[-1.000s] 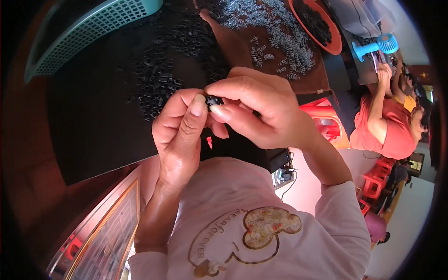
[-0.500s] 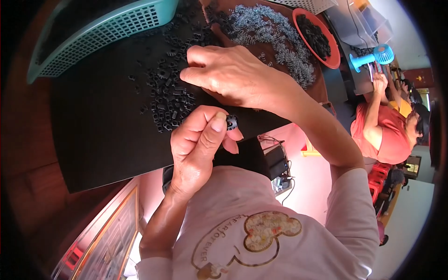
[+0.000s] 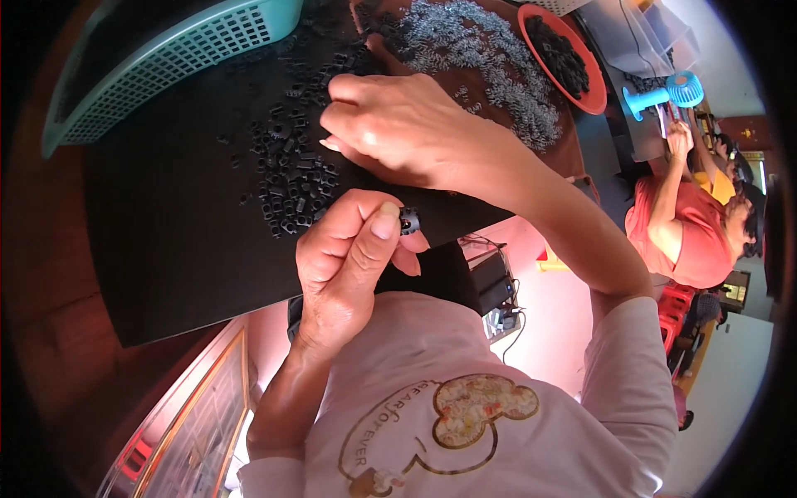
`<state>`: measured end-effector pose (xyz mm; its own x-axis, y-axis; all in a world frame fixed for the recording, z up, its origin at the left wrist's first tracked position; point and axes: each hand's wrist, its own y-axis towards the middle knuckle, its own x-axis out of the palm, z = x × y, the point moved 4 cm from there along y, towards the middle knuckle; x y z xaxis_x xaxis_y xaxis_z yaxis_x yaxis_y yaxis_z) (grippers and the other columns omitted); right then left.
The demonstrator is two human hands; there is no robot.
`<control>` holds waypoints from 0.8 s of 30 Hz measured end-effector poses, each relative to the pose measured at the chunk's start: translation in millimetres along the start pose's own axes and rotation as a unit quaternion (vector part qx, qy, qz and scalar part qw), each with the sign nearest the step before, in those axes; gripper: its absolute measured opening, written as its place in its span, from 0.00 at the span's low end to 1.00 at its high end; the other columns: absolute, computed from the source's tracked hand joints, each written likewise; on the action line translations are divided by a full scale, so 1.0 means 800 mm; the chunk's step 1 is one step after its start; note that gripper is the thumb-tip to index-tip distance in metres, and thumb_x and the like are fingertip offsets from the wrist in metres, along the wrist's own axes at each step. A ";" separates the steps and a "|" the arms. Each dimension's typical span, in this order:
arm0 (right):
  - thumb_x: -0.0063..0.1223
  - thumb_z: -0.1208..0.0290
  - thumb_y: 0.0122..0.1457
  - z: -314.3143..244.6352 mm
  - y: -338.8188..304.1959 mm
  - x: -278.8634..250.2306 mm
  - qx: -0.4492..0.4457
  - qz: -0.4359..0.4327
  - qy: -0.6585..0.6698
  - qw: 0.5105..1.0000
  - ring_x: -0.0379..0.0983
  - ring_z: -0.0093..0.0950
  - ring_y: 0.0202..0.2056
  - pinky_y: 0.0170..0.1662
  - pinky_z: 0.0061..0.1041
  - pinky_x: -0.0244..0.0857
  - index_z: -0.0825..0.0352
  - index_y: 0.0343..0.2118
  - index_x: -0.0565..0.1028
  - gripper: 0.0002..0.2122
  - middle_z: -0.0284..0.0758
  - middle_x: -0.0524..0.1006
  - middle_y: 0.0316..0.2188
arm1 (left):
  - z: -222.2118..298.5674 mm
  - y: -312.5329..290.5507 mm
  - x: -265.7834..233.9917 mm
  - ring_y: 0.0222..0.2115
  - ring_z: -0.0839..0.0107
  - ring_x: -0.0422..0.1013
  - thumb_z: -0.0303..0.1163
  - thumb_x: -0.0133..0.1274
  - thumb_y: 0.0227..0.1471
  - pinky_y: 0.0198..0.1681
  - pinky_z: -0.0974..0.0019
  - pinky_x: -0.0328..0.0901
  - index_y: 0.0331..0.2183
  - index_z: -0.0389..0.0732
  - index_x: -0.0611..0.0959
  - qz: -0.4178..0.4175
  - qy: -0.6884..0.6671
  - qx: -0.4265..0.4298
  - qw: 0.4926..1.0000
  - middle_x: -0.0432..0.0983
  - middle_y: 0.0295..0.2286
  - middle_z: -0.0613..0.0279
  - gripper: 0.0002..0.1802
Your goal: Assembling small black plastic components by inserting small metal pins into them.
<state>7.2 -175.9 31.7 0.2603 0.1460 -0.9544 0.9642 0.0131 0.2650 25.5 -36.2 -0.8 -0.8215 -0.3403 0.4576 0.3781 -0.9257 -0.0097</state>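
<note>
My left hand (image 3: 344, 261) is closed, pinching a small black notched plastic piece (image 3: 409, 221) between thumb and fingers just off the table's near edge. My right hand (image 3: 398, 120) reaches over the right side of a heap of small black plastic parts (image 3: 299, 178). Its fingers curl down with the tips close together, and whatever they hold is hidden beneath them. The heap spreads over the black table (image 3: 183, 257), to the left of both hands. Beyond my right hand, many small silvery springs (image 3: 473, 46) are strewn on a brown cloth (image 3: 452, 87).
A green plastic basket (image 3: 191, 51) stands at the far left. An orange-red bowl (image 3: 596, 98) full of black parts sits at the far right, near a blue fan (image 3: 682, 90) and a clear bin (image 3: 635, 41). A person in a red shirt (image 3: 685, 228) sits to the right.
My right hand has shifted slightly, its fingers still curled over the black parts. My left hand keeps its pinch on the plastic piece. The whole view has moved a little.
</note>
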 end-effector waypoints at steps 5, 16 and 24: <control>0.53 0.74 0.48 -0.003 0.009 0.000 0.036 -0.038 0.013 0.999 0.77 0.38 0.33 0.31 0.38 0.70 0.70 0.28 0.74 0.06 0.39 0.74 0.30 | -0.001 0.000 -0.002 0.22 0.81 0.72 0.40 0.46 0.64 0.24 0.78 0.60 0.34 0.37 0.77 0.009 0.039 0.003 0.999 0.78 0.26 0.66 0.16; 0.55 0.79 0.46 0.011 -0.011 -0.035 0.035 0.132 0.249 0.959 0.74 0.39 0.27 0.29 0.35 0.67 0.67 0.27 0.71 0.06 0.39 0.74 0.23 | -0.002 -0.001 0.004 0.20 0.78 0.70 0.39 0.46 0.64 0.24 0.74 0.64 0.34 0.34 0.76 0.025 0.002 0.023 0.999 0.77 0.26 0.60 0.16; 0.58 0.77 0.55 -0.001 -0.091 -0.061 0.172 0.152 0.463 0.856 0.68 0.13 0.24 0.26 0.16 0.62 0.70 0.30 0.75 0.04 0.28 0.75 0.22 | -0.001 0.004 0.005 0.21 0.74 0.70 0.40 0.45 0.64 0.28 0.71 0.68 0.36 0.33 0.76 0.014 -0.009 0.024 1.000 0.77 0.26 0.57 0.17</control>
<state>-76.0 -182.9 59.0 0.5028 0.8148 -0.2886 0.8588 -0.4330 0.2736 22.9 -40.5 0.7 -0.8025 -0.3622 0.4742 0.4208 -0.9069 0.0194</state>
